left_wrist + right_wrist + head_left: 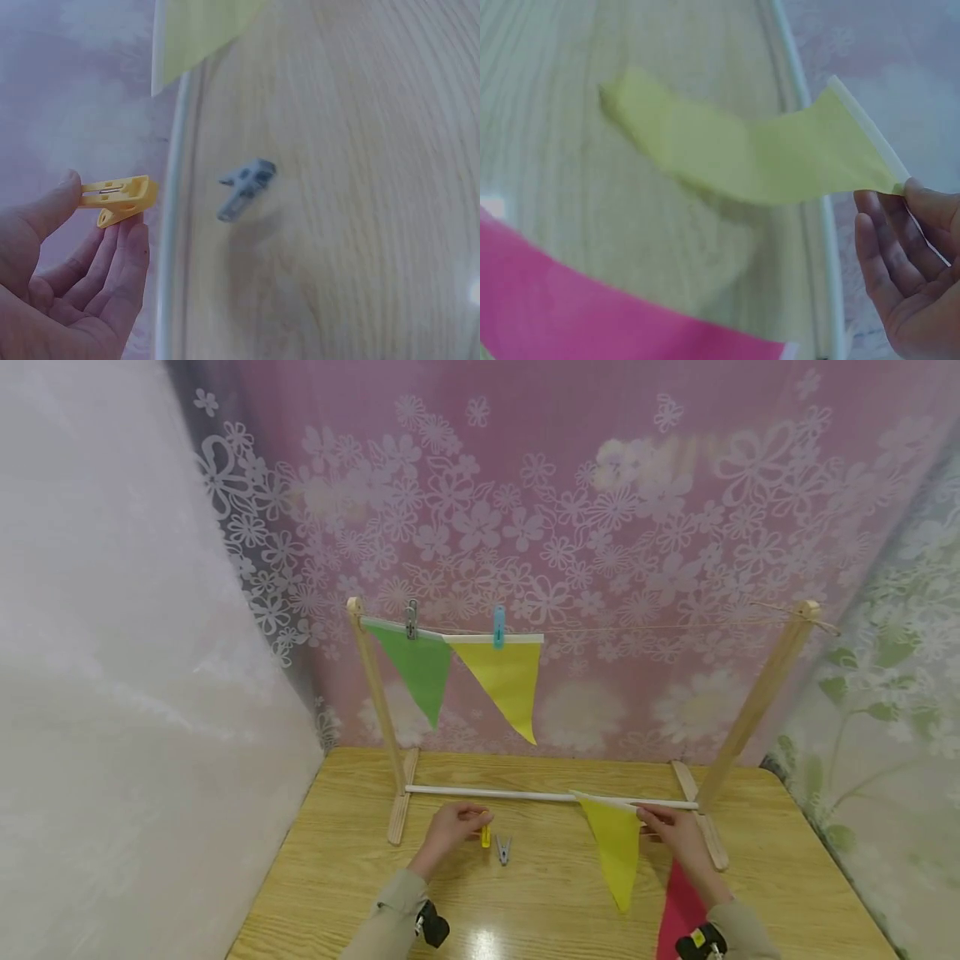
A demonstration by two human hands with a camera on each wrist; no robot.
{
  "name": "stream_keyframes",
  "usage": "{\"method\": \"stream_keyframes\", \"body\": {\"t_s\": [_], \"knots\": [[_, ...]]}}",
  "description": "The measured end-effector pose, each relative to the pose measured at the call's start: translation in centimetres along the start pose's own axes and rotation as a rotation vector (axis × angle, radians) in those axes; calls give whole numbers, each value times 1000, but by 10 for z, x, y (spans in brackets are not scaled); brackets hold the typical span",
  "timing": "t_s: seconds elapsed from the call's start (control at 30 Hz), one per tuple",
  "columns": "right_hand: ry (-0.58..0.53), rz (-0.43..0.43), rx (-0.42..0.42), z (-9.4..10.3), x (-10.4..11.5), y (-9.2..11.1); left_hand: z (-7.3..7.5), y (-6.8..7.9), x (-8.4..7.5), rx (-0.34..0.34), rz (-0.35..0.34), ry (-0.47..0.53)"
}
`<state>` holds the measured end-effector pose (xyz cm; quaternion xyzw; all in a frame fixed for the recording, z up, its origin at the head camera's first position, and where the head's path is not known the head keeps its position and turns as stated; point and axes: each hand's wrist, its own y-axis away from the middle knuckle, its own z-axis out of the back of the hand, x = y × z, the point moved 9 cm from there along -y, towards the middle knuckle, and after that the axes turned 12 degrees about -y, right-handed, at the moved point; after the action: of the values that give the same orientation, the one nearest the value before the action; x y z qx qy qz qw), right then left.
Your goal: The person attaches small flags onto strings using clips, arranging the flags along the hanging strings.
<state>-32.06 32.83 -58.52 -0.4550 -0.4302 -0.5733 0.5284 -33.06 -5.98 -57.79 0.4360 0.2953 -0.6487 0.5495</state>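
Note:
My left hand (453,828) pinches a yellow clothespin (118,196) between thumb and fingers, above the table. Just right of it, a grey clothespin (503,850) lies on the wood. With thumb and fingertips, my right hand (672,837) pinches one top corner of a yellow triangular flag (617,847); its white-edged top points left and its tip hangs down. A string (637,627) runs between two wooden posts. On its left part hang a green flag (417,664) under a grey clothespin (411,620) and another yellow flag (510,681) under a blue clothespin (498,627).
A pink-red flag (679,910) lies on the table (555,910) by my right forearm. The left post (380,706) and right post (757,710) stand on wooden feet, joined low down by a white rod (487,792). Behind them hangs a flowered curtain (570,527).

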Motion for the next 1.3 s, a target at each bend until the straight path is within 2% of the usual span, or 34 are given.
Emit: {"method": "stream_keyframes", "body": {"t_s": [0.2,0.4,0.5,0.73,0.9,1.07,1.3], "knots": [[-77,14,-26,4,29,0,-5,-2,-24,80,3,84],[-151,26,-8,9,59,-1,-7,-5,-53,126,-27,106],[-194,52,-12,13,71,-2,-8,-6,-70,137,-46,103],[-207,104,-29,20,91,-4,-6,-7,-112,162,-92,112],[-187,116,-33,22,106,-3,-4,-9,-133,162,-109,94],[-222,132,-29,23,122,-3,-1,-10,-153,167,-147,78],[-290,226,2,23,147,-3,6,-10,-188,161,-192,67]]}}
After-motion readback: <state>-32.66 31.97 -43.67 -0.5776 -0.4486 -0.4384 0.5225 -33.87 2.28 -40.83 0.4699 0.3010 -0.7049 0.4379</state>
